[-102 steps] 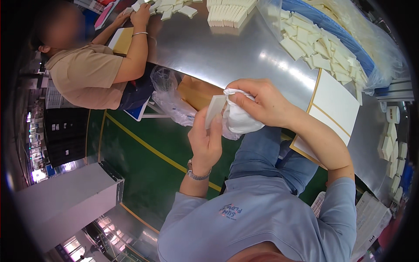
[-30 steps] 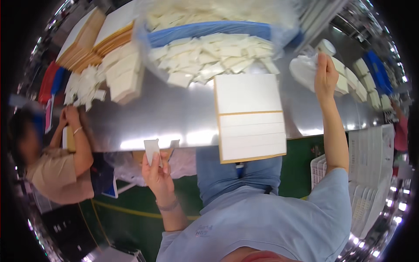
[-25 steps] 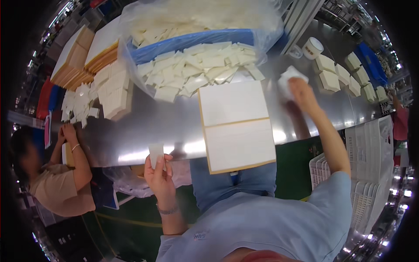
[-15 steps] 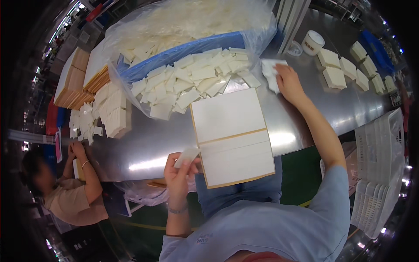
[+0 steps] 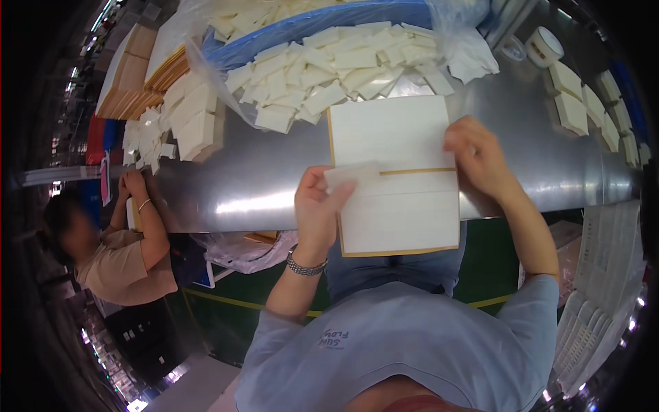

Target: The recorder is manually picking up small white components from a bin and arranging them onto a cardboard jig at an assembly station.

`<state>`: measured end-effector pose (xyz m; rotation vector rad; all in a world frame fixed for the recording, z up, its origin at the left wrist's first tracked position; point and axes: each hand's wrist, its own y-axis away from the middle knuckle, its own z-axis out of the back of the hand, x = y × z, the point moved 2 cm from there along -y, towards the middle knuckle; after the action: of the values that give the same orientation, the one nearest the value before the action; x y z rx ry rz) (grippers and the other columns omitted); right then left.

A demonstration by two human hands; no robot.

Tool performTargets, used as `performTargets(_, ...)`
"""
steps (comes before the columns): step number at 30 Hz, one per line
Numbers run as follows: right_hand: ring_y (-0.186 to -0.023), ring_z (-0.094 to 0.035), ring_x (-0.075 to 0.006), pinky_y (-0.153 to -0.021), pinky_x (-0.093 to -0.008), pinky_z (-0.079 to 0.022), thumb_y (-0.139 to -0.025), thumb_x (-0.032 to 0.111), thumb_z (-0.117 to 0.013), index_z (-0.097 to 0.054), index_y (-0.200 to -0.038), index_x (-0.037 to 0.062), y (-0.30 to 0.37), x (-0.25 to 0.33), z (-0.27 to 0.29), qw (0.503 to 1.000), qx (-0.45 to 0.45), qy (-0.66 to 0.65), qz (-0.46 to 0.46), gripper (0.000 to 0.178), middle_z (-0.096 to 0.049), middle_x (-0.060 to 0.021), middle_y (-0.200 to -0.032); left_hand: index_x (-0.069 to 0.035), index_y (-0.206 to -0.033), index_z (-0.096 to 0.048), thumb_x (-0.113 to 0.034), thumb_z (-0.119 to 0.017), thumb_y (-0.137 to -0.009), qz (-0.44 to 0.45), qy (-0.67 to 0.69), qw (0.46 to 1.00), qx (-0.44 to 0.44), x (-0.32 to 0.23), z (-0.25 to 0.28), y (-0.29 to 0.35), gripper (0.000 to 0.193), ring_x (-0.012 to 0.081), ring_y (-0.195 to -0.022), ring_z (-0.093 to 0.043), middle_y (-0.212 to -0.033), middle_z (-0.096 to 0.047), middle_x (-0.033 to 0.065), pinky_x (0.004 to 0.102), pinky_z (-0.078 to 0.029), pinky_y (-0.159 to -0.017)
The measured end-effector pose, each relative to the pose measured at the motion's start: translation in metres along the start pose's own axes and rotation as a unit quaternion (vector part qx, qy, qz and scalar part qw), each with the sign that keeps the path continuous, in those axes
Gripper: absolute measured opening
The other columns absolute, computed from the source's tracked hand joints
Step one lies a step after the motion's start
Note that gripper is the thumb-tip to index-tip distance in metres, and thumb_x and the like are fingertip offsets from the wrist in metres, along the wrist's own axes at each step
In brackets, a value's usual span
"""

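A white, folder-like board (image 5: 398,220) with tan edges and a tan strip across its middle lies in front of me, its near part over my lap. My left hand (image 5: 322,199) is closed on a thin, whitish rectangular piece (image 5: 351,176), held over the board's left side near the strip. At the board's upper right edge is my right hand (image 5: 477,152), fingers bent and fingertips smeared by motion. Whether it touches the board or holds anything I cannot tell. Beyond the board spreads a heap of similar off-white pieces (image 5: 336,62).
A blue-edged, plastic-lined container (image 5: 322,26) stands behind the heap. A crumpled white cloth (image 5: 473,58) and a white tub (image 5: 544,47) are at the back right. Stacked pieces (image 5: 570,113) stand right, others (image 5: 195,123) left. Another person (image 5: 130,254) works at left; white crates (image 5: 597,275) are at right.
My right hand has left the white cloth and come back to the board's right edge. My left hand has brought the thin piece from beside the board to over it. The view has shifted.
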<state>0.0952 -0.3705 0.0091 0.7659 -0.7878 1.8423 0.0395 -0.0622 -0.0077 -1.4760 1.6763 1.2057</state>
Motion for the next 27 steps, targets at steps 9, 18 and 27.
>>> performTargets(9,-0.125,-0.053,-0.0311,-0.106,-0.04,-0.043,-0.08,-0.011,-0.054,-0.068,-0.122,0.0039,0.021,-0.007,0.003,0.988,0.149,-0.033,0.025,0.047,-0.061,-0.0106,-0.14,-0.004,-0.107,-0.072,-0.001,-0.073,-0.076,-0.421,-0.478,0.731,0.245,-0.029,-0.045,0.01,0.031,0.0306,-0.081,-0.053,-0.09,-0.058,0.0079,0.044,-0.044,-0.085)
performTargets(18,-0.128,-0.052,-0.0325,-0.107,-0.0397,-0.043,-0.082,-0.014,-0.051,-0.066,-0.127,0.0028,0.015,-0.01,-0.003,0.992,0.124,-0.004,0.017,0.05,-0.057,-0.011,-0.145,-0.008,-0.111,-0.071,-0.003,-0.072,-0.075,-0.45,-0.498,0.69,0.27,0.016,-0.033,0.023,0.036,0.0275,-0.097,-0.059,-0.098,-0.062,0.0053,0.0465,-0.043,-0.091)
performTargets(27,-0.119,-0.055,-0.0328,-0.105,-0.0369,-0.047,-0.081,-0.015,-0.058,-0.066,-0.127,0.001,0.0,-0.003,0.004,0.979,0.172,0.09,0.059,0.05,-0.057,-0.0089,-0.147,-0.009,-0.114,-0.074,0.01,-0.064,-0.071,-0.31,-0.368,0.813,0.328,0.036,-0.042,0.031,0.048,0.0292,-0.096,-0.06,-0.124,-0.064,0.0097,0.0422,-0.047,-0.097)
